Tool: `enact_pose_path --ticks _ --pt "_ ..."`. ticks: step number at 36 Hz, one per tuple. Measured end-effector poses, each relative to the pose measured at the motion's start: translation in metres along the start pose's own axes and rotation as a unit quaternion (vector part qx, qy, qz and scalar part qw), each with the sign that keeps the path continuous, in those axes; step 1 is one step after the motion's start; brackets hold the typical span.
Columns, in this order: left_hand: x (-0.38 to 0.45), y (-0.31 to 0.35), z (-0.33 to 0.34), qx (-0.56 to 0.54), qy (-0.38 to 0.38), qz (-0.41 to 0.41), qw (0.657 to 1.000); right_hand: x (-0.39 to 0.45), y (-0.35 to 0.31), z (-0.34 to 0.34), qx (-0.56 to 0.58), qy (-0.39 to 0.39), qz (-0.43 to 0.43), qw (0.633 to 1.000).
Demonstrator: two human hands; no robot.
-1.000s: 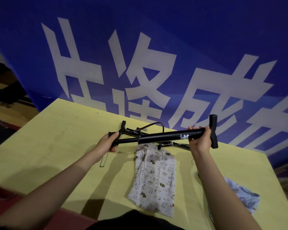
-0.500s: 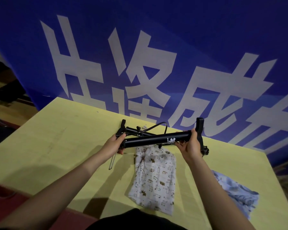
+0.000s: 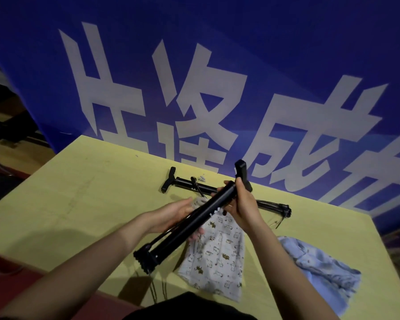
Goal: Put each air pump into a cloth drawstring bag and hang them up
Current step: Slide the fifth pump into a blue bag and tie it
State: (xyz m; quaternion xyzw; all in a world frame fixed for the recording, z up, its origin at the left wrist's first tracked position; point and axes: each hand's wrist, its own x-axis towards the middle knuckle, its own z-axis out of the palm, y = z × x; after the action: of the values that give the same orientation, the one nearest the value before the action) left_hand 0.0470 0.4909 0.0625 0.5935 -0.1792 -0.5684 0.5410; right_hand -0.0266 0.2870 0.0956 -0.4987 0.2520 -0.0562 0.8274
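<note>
A: How is the held air pump [image 3: 202, 218] carried now?

B: It is tilted steeply. Half a second ago it was held nearly level above the table [image 3: 83, 192]; now its base is dropped toward the near edge and its T-handle is raised toward the far edge.

A: The right hand [image 3: 241, 205]?

B: Its fingers are curled round the barrel just below the handle; the same end was gripped before.

A: The left hand [image 3: 171, 215]?

B: It is seen palm up beneath the barrel, fingers loosely curved round it. Earlier the base end was gripped; the hand is now found at mid-barrel. How tightly it is held cannot be told.

A: The bags?

B: The printed drawstring bag [image 3: 217, 252] is left flat near the table's near edge, under the pump, unmoved. The blue bag [image 3: 319, 269] is left crumpled by the near right corner.

A: The second pump [image 3: 219, 192]?

B: It is now exposed, lying along the far edge. A blue banner [image 3: 217, 88] is noted behind.
</note>
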Motion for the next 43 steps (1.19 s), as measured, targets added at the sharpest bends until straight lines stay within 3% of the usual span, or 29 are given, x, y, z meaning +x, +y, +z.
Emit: enact_pose_path --ticks 4,9,13,19,22,25,31,35,37,40,41,43 --pt "0.007 0.001 0.024 -0.097 0.005 0.034 0.995 -0.004 -0.007 -0.001 0.0 -0.029 -0.028 0.999" --pt "0.016 -0.008 0.036 0.003 0.079 0.063 0.995 0.0 -0.011 -0.021 -0.24 0.01 -0.046 0.97" --pt "0.018 -0.015 0.041 0.102 0.136 0.084 0.982 0.002 -0.011 -0.036 -0.187 0.088 -0.082 0.975" --pt "0.019 -0.021 0.044 0.18 0.167 0.074 0.967 -0.002 -0.012 -0.046 -0.081 0.099 -0.061 0.99" --pt "0.013 -0.017 0.044 0.226 0.197 0.067 0.952 -0.004 -0.005 -0.052 -0.096 0.101 -0.052 0.989" --pt "0.007 -0.017 0.037 0.301 0.22 0.059 0.926 -0.012 -0.001 -0.056 -0.182 0.087 -0.06 0.978" --pt "0.011 -0.034 0.02 0.416 0.223 0.049 0.88 -0.005 0.01 -0.061 -0.516 0.036 -0.138 0.844" --pt "0.016 -0.033 0.03 0.459 0.229 0.046 0.857 0.011 0.018 -0.047 -0.617 0.011 -0.177 0.767" --pt "0.017 -0.029 0.035 0.49 0.238 0.041 0.837 0.019 0.021 -0.043 -0.642 0.021 -0.176 0.746" --pt "0.016 -0.022 0.043 0.532 0.251 0.036 0.808 0.029 0.026 -0.038 -0.716 0.051 -0.147 0.68" --pt "0.016 -0.021 0.045 0.542 0.257 0.038 0.8 0.032 0.029 -0.036 -0.727 0.06 -0.125 0.672" --pt "0.017 -0.019 0.047 0.553 0.267 0.039 0.788 0.037 0.036 -0.031 -0.716 0.075 -0.072 0.69"
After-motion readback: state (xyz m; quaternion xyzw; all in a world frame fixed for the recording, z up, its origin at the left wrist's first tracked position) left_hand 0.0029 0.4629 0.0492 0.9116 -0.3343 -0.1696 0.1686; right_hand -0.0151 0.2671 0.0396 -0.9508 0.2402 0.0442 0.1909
